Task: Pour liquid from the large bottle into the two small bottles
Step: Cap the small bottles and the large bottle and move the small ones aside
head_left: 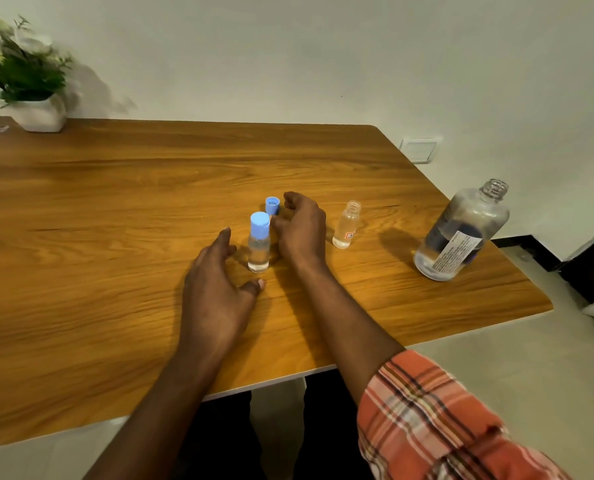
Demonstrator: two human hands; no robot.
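Flanking the capped bottle (259, 242), the left hand (219, 285) lies open and empty, the right hand (300, 226) curls at a cap (272, 205), grip unclear; farther right, past the open bottle (347, 225), the large bottle (461, 233) looks heavy and slick, best gripped mid-body.

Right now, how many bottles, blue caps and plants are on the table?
Small bottles: 2 (capped small bottle, open small bottle)
Large bottle: 1
Blue caps: 2 (screwed-on cap, loose cap)
Potted plant: 1
Total: 6
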